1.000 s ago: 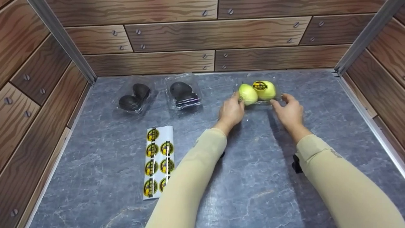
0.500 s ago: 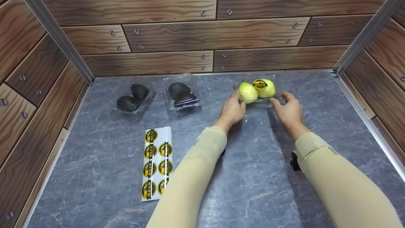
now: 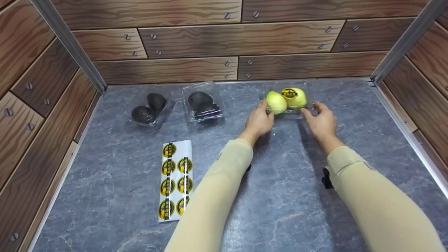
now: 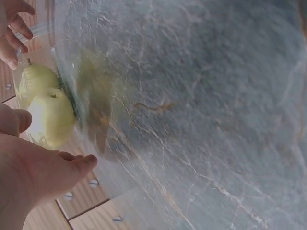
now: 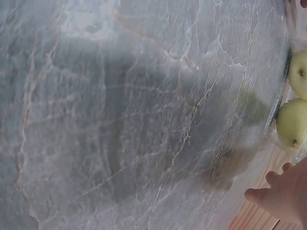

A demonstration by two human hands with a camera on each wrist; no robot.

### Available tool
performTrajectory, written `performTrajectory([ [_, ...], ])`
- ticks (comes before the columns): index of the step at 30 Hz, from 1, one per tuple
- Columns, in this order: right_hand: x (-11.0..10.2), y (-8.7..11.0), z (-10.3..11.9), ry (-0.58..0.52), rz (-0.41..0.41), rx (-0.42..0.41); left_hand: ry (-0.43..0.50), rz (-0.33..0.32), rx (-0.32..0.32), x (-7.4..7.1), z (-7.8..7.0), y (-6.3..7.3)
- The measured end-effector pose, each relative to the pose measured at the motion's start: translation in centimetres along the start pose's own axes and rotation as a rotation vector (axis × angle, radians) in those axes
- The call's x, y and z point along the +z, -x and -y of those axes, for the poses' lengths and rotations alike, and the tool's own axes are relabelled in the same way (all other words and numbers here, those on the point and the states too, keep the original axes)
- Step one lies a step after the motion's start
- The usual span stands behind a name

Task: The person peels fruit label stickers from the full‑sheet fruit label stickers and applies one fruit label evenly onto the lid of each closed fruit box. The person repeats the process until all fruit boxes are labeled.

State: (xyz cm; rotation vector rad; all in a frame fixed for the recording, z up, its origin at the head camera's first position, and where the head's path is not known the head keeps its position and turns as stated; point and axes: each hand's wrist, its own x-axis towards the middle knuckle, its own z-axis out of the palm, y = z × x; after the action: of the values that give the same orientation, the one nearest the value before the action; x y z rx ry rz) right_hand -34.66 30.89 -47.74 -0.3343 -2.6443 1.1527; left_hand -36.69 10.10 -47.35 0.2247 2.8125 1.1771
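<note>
A clear plastic clamshell box (image 3: 287, 112) at the back right of the table holds two yellow-green pears (image 3: 276, 103). On its lid, above the right pear, is a round black-and-yellow sticker (image 3: 289, 93). My left hand (image 3: 258, 120) is at the box's left end, fingers extended along the side and thumb near the front. At the right end is my right hand (image 3: 320, 120), thumb toward the front corner and fingers spread. Both wrist views show the pears (image 4: 52, 117) between loosely extended fingers; firm contact with the plastic cannot be made out.
Two more clear boxes, each with dark fruit, stand at the back left: one angled box (image 3: 148, 108) and one straighter box (image 3: 203, 103). A white sheet of round stickers (image 3: 175, 180) lies front left, beside my left forearm. Wood-patterned walls (image 3: 224, 38) enclose the grey marbled table (image 3: 280, 196).
Almost nothing differs. The whole head view shifts slightly, while both hands stay at the ends of the pear box.
</note>
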Motion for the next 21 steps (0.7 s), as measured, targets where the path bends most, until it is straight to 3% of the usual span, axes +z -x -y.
performTrajectory([
  [21, -0.2, 0.13, 0.12, 0.008, 0.037, -0.01, -0.014, 0.033, 0.013, -0.39, -0.03, 0.0],
])
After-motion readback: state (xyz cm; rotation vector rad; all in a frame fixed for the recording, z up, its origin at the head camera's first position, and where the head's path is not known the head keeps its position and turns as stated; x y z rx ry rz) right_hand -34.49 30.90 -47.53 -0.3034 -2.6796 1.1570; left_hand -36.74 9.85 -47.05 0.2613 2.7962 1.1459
